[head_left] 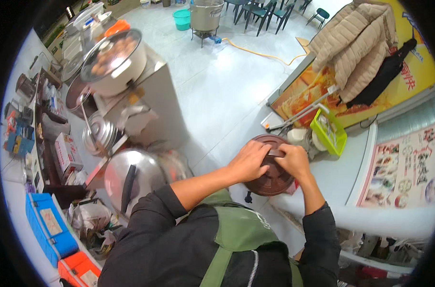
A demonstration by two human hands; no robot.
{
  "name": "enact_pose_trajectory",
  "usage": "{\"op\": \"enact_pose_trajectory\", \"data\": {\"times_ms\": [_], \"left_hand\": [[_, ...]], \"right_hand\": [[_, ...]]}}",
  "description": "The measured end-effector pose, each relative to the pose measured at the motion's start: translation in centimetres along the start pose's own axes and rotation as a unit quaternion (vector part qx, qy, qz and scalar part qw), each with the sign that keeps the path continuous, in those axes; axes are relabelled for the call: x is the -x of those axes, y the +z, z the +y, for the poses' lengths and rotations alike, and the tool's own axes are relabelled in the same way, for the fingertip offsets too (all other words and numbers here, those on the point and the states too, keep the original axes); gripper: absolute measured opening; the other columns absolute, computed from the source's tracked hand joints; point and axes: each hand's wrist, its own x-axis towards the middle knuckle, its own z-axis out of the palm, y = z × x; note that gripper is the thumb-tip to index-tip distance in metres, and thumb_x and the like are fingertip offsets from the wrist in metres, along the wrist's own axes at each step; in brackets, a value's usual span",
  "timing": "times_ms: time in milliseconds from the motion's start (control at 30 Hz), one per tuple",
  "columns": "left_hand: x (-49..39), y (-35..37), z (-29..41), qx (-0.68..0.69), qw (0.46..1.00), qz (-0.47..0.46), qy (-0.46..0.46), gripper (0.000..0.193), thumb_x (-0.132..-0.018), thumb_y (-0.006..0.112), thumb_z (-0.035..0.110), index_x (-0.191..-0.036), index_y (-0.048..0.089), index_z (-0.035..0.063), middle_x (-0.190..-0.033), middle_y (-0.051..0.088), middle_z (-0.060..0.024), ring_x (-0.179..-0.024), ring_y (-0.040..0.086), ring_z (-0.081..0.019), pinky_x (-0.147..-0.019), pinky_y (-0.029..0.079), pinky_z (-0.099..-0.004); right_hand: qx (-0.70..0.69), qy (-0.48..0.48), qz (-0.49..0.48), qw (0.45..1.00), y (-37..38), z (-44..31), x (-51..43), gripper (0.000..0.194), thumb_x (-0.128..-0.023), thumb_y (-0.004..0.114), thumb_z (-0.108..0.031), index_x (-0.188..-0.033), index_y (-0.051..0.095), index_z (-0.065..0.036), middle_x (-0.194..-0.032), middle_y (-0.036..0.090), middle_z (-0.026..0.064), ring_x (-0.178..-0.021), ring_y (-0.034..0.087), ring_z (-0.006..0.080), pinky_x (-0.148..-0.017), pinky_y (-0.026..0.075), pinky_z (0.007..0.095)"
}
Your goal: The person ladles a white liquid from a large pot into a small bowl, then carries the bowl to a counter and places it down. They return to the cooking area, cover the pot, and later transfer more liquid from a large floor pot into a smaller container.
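Both of my hands are at a round brown lid (275, 183) in front of my body. My left hand (249, 161) lies over its left side, with the fingertips at the raised handle (276, 153) in the middle. From the other side my right hand (293, 159) grips the handle and lid, its fingers curled. A small black tap (248, 197) juts out below the lid's left edge. The vessel under the lid is mostly hidden.
At left stand a large steel lid (138, 179) with a black handle and a white cooker (113, 68) holding eggs. A lime-green basket (334, 134) sits on the white counter at right. Ahead, a steel pot (206, 16) on a burner has a yellow hose (260, 55) across the floor.
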Motion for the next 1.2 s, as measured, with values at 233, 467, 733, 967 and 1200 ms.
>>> {"op": "enact_pose_trajectory", "data": {"times_ms": [233, 467, 733, 967, 1200], "left_hand": [[-17.1, -5.1, -9.4, 0.039, 0.984, -0.022, -0.175, 0.027, -0.081, 0.066, 0.017, -0.104, 0.062, 0.0025, -0.091, 0.069, -0.0220, -0.087, 0.067, -0.0400, -0.076, 0.052, -0.0464], [-31.5, -9.5, -24.7, -0.024, 0.959, 0.123, -0.255, 0.028, -0.078, 0.068, 0.016, -0.101, 0.067, 0.0004, -0.085, 0.070, -0.0190, -0.083, 0.069, -0.0331, -0.076, 0.053, -0.0431], [-41.6, -21.3, -42.7, -0.096, 0.916, 0.116, -0.373, 0.030, -0.077, 0.071, 0.019, -0.103, 0.068, 0.0035, -0.091, 0.071, -0.0170, -0.087, 0.070, -0.0311, -0.079, 0.054, -0.0405], [-47.7, -37.1, -56.5, -0.200, 0.895, 0.074, -0.392, 0.032, -0.076, 0.076, 0.023, -0.101, 0.067, 0.0047, -0.094, 0.071, -0.0165, -0.089, 0.068, -0.0355, -0.078, 0.053, -0.0444], [-54.3, -48.3, -74.3, -0.260, 0.875, 0.033, -0.407, 0.025, -0.073, 0.069, 0.024, -0.097, 0.070, 0.0156, -0.101, 0.072, -0.0117, -0.101, 0.067, -0.0336, -0.083, 0.054, -0.0460]], "right_hand": [[0.037, -0.111, 0.008, 0.993, -2.0, 3.4, -19.5, 0.017, -0.072, 0.073, -0.019, -0.085, 0.069, -0.009, -0.083, 0.068, 0.0128, -0.088, 0.065, 0.0365, -0.078, 0.049, 0.0482], [-0.220, -0.125, 0.116, 0.960, 0.0, 12.6, -37.0, 0.025, -0.080, 0.070, -0.005, -0.105, 0.066, -0.004, -0.102, 0.064, 0.0132, -0.095, 0.063, 0.0307, -0.080, 0.051, 0.0380], [-0.387, 0.248, -0.133, 0.878, 8.2, 30.8, -48.8, 0.023, -0.086, 0.069, -0.012, -0.106, 0.068, -0.001, -0.093, 0.070, 0.0091, -0.089, 0.067, 0.0190, -0.082, 0.053, 0.0343], [-0.333, 0.048, -0.251, 0.908, 12.9, 27.8, -71.4, 0.026, -0.089, 0.067, -0.020, -0.107, 0.069, -0.002, -0.094, 0.070, 0.0086, -0.088, 0.066, 0.0170, -0.083, 0.053, 0.0319], [-0.222, -0.031, -0.287, 0.931, 20.7, 20.4, -91.2, 0.026, -0.090, 0.067, -0.020, -0.109, 0.069, -0.002, -0.103, 0.071, 0.0161, -0.099, 0.069, 0.0298, -0.087, 0.054, 0.0376]]}}
